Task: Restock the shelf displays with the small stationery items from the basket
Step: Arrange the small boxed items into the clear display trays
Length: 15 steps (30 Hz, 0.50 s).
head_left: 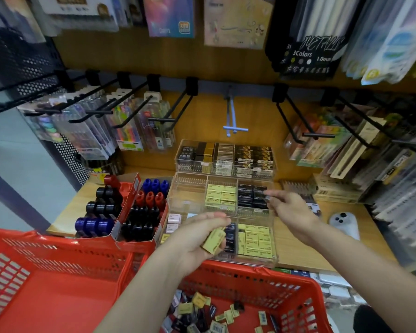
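Nearest me is the red basket [58, 284], its far corner holding a loose heap of small erasers [214, 313], yellow and dark mixed; I can make out roughly a dozen yellow ones and about as many dark, though the blur keeps me from an honest count. Beyond it, on the shelf surface [296, 248], stands the clear tiered organiser [226, 200], three tiers deep. Its middle tier has three compartments: the left one bare, the centre showing about six yellow erasers, the right stacked with dark ones. The front tier carries a block of yellow erasers [255, 241], perhaps eight, at its right.

I judge I am mid-restock, sorting by colour. My left hand [202, 236] curls round a small stack of yellow erasers [214, 239], two or three, held over the front tier. My right hand [288, 207] reaches over the dark compartment [252, 195], fingertips pinched together on what seems a dark eraser.

Next, I think, comes setting that piece flat among its like, then feeding the yellow stack into a yellow compartment, label upward.
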Each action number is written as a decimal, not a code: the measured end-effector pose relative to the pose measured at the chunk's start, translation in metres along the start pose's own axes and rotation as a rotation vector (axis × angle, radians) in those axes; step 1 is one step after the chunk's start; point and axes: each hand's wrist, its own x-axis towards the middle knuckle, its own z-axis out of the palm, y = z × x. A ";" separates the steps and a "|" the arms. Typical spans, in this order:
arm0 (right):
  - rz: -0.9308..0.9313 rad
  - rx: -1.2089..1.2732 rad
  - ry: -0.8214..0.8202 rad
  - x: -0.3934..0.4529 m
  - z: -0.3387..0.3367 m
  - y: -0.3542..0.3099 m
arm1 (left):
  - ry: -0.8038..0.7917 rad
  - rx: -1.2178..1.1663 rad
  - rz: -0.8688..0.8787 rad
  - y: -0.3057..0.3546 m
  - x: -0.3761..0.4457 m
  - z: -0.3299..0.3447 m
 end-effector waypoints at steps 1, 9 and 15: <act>-0.048 -0.006 -0.025 -0.014 0.000 -0.005 | 0.010 -0.007 -0.002 0.000 -0.002 0.000; -0.325 0.125 -0.136 -0.092 0.027 -0.039 | 0.005 -0.002 0.057 -0.003 -0.024 0.004; -0.428 0.042 -0.084 -0.099 0.042 -0.042 | -0.029 0.021 0.093 -0.005 -0.030 0.002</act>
